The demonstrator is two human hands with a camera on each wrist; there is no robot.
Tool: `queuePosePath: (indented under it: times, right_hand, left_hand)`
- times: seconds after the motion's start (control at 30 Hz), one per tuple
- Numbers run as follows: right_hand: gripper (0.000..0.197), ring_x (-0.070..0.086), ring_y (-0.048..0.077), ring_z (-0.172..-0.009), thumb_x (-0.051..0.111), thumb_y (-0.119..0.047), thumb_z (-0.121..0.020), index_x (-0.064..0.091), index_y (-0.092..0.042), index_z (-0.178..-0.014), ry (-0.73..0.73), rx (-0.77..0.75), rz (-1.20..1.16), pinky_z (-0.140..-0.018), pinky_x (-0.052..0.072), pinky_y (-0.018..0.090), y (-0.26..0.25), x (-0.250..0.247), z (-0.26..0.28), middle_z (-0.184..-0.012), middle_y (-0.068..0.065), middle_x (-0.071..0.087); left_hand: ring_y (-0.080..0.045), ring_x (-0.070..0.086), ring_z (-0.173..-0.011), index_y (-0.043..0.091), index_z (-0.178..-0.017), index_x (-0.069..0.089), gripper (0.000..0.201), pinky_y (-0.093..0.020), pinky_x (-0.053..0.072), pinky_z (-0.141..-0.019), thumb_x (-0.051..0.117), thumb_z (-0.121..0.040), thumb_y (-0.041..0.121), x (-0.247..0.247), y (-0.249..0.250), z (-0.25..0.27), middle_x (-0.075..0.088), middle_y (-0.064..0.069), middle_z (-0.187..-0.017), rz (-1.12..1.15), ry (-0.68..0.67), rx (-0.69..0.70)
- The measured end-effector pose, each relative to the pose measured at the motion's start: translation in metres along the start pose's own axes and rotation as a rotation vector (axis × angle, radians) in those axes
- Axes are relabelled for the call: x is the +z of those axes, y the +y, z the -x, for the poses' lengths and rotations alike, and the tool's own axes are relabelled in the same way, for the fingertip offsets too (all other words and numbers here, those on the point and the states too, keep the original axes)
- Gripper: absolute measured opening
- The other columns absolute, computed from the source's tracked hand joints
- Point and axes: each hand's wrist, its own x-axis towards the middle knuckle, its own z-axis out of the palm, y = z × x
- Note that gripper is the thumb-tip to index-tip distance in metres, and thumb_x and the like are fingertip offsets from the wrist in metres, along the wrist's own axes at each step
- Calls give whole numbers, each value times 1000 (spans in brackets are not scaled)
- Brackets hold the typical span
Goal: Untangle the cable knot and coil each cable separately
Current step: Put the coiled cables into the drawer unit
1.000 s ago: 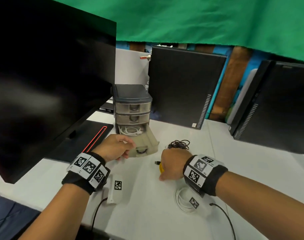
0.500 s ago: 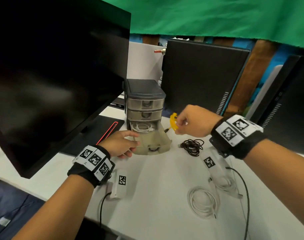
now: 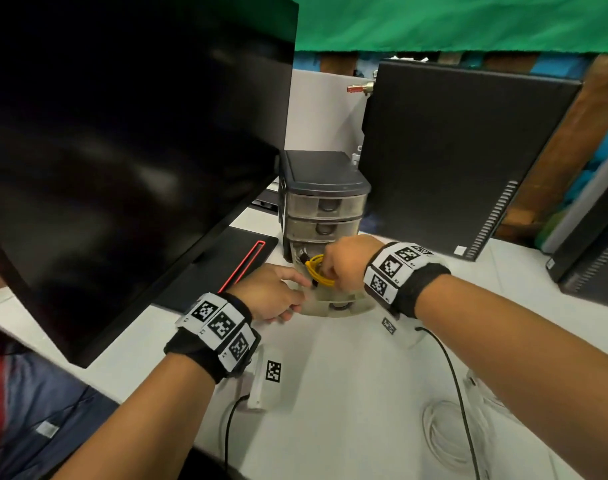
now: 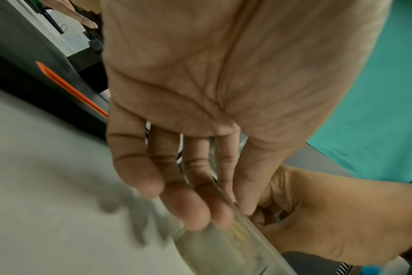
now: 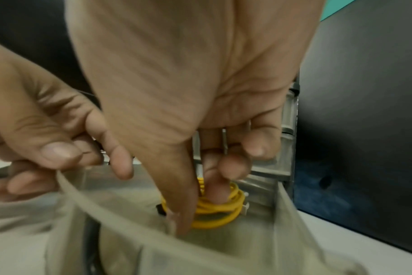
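A small yellow cable coil [image 5: 220, 209] sits low inside the open bottom drawer [image 5: 106, 210] of a small drawer unit [image 3: 323, 202]. My right hand [image 5: 200, 210] pinches the coil between thumb and forefinger; the head view shows the same right hand [image 3: 325, 268] over the yellow coil [image 3: 317, 271]. My left hand [image 3: 295, 296] grips the drawer's left wall, thumb on the rim. In the left wrist view the left hand [image 4: 200, 214] lies along the clear drawer wall [image 4: 223, 241]. A white cable coil [image 3: 448, 434] lies on the table at the lower right.
A large black monitor [image 3: 122, 150] stands close on the left, its base [image 3: 219, 271] beside the drawer unit. Black computer towers [image 3: 462, 150] stand behind and to the right. A tagged white block [image 3: 266, 379] and black wrist leads [image 3: 451, 375] lie on the white table [image 3: 330, 427].
My right hand lifted the yellow coil off the table and lowered it into the open bottom drawer. My left hand stayed on the drawer. The view moved closer.
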Motion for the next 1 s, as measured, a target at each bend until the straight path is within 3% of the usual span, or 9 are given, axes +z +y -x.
queuePosePath:
  times: [0.13,0.23,0.33,0.4,0.47,0.57,0.73,0.83,1.0]
  right_hand:
    - [30,55,28,-74,60,-22,-89,43,-18,-64,32,20,142,-64,43,33,3,-5,-4,-74,2,52]
    - [13,53,24,-78,64,-23,-91,53,-22,-83,12,31,223,-65,43,33,1,-8,-13,-83,1,53]
    - [13,54,25,-79,67,-20,-89,55,-21,-86,-46,62,151,-69,49,35,-5,-5,-25,-90,5,58]
    - [13,56,25,-79,70,-20,-88,57,-19,-87,-52,84,85,-71,53,35,-6,-3,-30,-86,4,57]
    - [10,59,24,-78,71,-21,-86,64,-17,-93,-17,85,22,-69,52,33,-4,1,-30,-84,4,59]
    - [22,65,25,-86,71,-24,-83,71,-23,-106,111,86,-130,-73,55,33,8,9,-18,-97,4,68]
    - [32,64,24,-97,69,-32,-87,67,-30,-119,243,176,-350,-79,51,32,56,-3,37,-106,-2,65]
    - [32,61,19,-95,70,-39,-89,67,-27,-118,253,278,-332,-82,51,32,89,-5,85,-111,-4,65]
    - [33,54,15,-92,68,-46,-88,71,-27,-115,52,420,-213,-87,47,28,121,19,165,-99,-10,55]
  left_hand:
    - [-17,55,-56,21,-107,66,17,-24,38,-46,64,-94,11,0,1,-2,67,-7,-76,2,-2,4]
    - [-16,57,-57,21,-107,68,17,-23,40,-46,64,-93,12,1,1,-3,68,-7,-77,-13,12,5]
    - [-17,59,-60,23,-107,68,18,-24,42,-48,66,-93,13,1,1,-3,70,-8,-79,-24,6,5]
    - [-17,59,-61,23,-106,68,18,-23,43,-48,66,-92,12,0,1,-3,70,-8,-79,-26,7,2]
    - [-17,59,-61,22,-107,68,17,-23,43,-48,66,-93,11,0,2,-2,70,-9,-80,-24,6,2]
    - [-16,58,-61,21,-106,68,16,-21,43,-46,67,-92,13,1,2,-1,69,-10,-82,-21,1,4]
    - [-18,56,-59,21,-102,70,13,-24,41,-49,69,-92,14,2,1,-5,68,-11,-78,-51,11,2]
    - [-20,52,-57,19,-101,71,12,-26,37,-52,69,-91,13,2,2,-8,66,-11,-74,-57,6,-18]
    - [-25,46,-63,11,-99,73,12,-28,31,-54,69,-90,6,3,-4,-12,60,-16,-70,32,48,-65]
